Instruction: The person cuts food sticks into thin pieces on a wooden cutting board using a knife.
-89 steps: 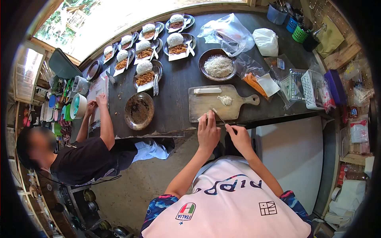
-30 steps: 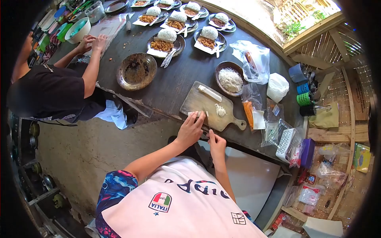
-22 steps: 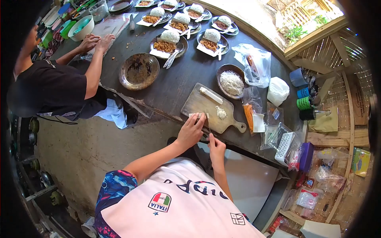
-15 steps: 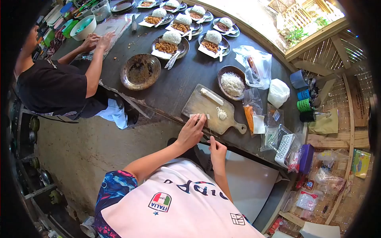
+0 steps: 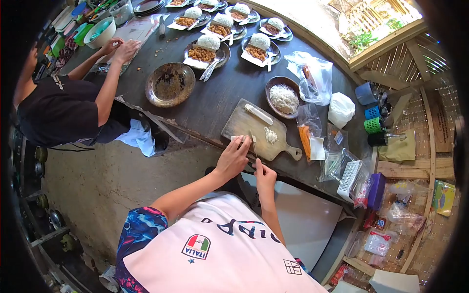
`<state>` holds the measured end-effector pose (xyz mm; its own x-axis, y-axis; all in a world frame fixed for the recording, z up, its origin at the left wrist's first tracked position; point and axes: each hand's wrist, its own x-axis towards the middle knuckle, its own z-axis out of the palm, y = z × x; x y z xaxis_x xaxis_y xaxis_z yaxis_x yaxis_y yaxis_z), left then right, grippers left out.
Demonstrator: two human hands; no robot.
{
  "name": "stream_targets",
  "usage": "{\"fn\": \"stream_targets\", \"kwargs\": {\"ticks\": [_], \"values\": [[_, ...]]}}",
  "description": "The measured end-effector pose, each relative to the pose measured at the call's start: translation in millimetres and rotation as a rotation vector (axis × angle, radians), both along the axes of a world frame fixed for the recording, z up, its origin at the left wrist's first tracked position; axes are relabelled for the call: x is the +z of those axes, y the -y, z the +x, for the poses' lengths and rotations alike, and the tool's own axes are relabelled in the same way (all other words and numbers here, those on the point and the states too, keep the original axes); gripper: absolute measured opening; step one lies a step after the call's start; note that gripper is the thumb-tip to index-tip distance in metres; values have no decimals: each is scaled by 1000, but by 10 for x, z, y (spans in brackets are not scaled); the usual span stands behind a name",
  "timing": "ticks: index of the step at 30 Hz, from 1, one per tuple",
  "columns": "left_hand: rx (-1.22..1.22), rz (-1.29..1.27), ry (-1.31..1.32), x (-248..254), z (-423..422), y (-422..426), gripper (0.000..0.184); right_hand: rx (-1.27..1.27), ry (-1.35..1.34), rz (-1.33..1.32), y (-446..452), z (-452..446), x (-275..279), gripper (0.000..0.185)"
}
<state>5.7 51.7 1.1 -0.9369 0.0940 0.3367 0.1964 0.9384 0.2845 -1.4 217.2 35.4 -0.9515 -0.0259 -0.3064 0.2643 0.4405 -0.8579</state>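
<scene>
My left hand (image 5: 233,157) presses its closed fingertips on a small white piece (image 5: 238,138) at the near left edge of the wooden chopping board (image 5: 239,119). In my right hand (image 5: 264,175) is the handle of a knife, its thin blade (image 5: 253,142) pointing away from me right beside my left fingertips. Most of the handle is covered by my fingers. A longer white stick-shaped piece (image 5: 259,114) lies across the board's far part. Right of the blade sits a little heap of fine white shreds (image 5: 271,135).
A bowl of white shreds (image 5: 284,99) stands behind the board, with plastic bags (image 5: 312,80) and a bagged orange item (image 5: 305,141) to its right. An old round tray (image 5: 170,85) is at left. Several plates of rice (image 5: 209,42) line the back. Another person (image 5: 63,107) works at far left.
The view has shifted slightly. My hands stay at the board, with the knife close to my left fingertips. The other person's hands have moved a little.
</scene>
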Motion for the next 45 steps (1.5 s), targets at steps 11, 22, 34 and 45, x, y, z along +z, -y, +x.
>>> {"fn": "stream_targets", "kwargs": {"ticks": [11, 22, 34, 45], "values": [[-3, -5, -28, -9, -18, 20, 66, 24, 11, 13, -45, 13, -3, 47], [19, -56, -55, -47, -13, 9, 65, 29, 32, 26, -41, 44, 36, 49], [43, -55, -82, -44, -7, -12, 62, 16, 28, 67, -22, 41, 25, 49], [28, 12, -48, -44, 2, -14, 64, 20, 15, 10, 21, -23, -6, 49]]}}
